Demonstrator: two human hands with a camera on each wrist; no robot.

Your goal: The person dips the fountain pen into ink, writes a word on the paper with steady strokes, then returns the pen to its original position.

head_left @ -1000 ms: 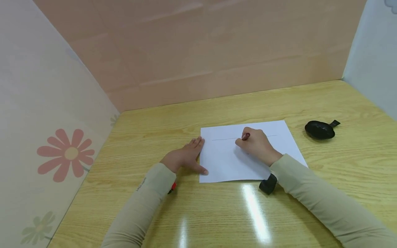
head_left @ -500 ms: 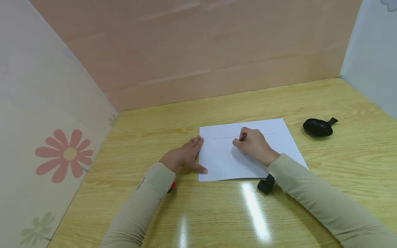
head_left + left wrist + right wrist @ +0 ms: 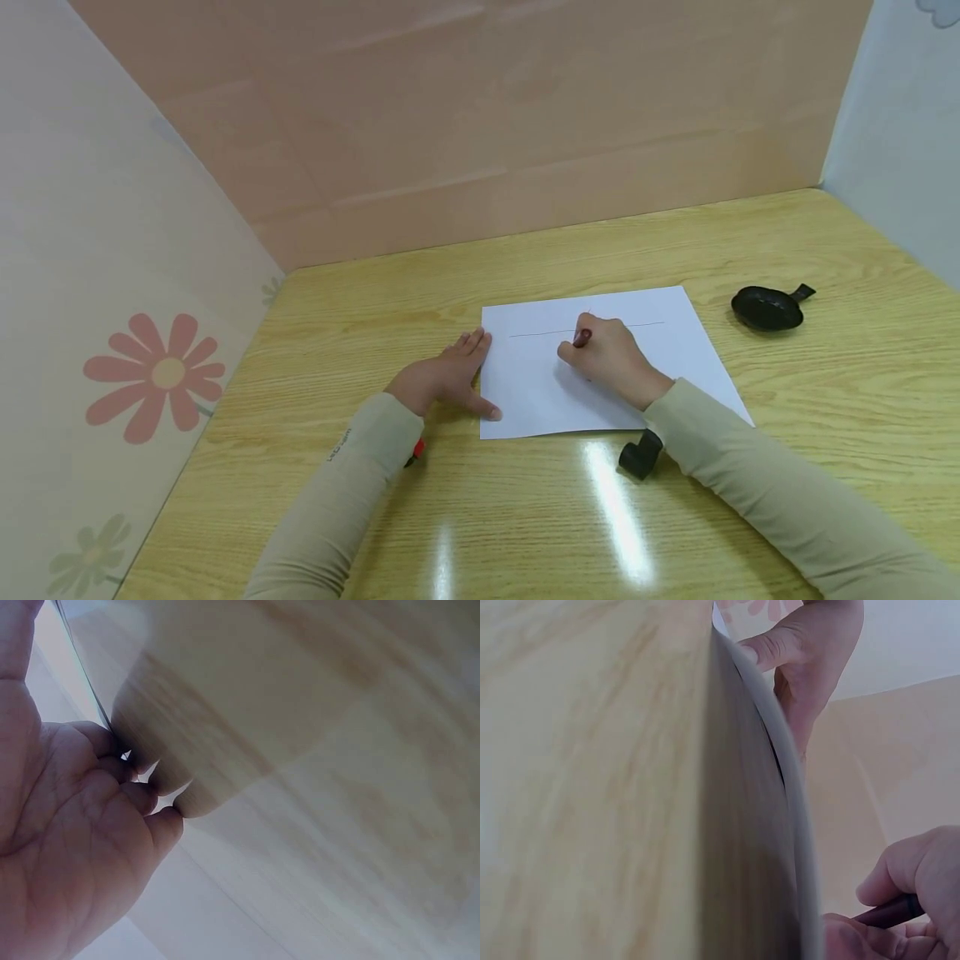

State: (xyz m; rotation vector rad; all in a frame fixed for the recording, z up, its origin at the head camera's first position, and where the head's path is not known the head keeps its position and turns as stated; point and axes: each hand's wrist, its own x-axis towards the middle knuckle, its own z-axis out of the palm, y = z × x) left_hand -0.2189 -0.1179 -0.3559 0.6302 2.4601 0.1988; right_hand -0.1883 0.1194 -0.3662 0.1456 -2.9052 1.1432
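A white sheet of paper (image 3: 536,392) lies on the wooden table, with a long thin horizontal line (image 3: 536,334) across its upper part. My left hand (image 3: 450,379) rests on the sheet's left edge, fingers spread and thumb on the lower left corner. In the left wrist view, the left fingertips (image 3: 169,817) touch the table surface. Over the middle of the sheet, my right hand (image 3: 611,354) pinches a dark red pen (image 3: 582,337). The pen's tip is hidden behind the fingers in the head view. A short faint upright stroke shows just above that hand.
A black oval object with a short tab (image 3: 767,308) lies on the table (image 3: 360,333) right of the paper. A black device (image 3: 641,455) sits under the right wrist, and a small red and black piece (image 3: 416,452) under the left. Walls stand behind and on both sides.
My right hand with the pen has moved slightly left and toward me, off the horizontal line. A short upright stroke now shows above it. The left hand stays in place.
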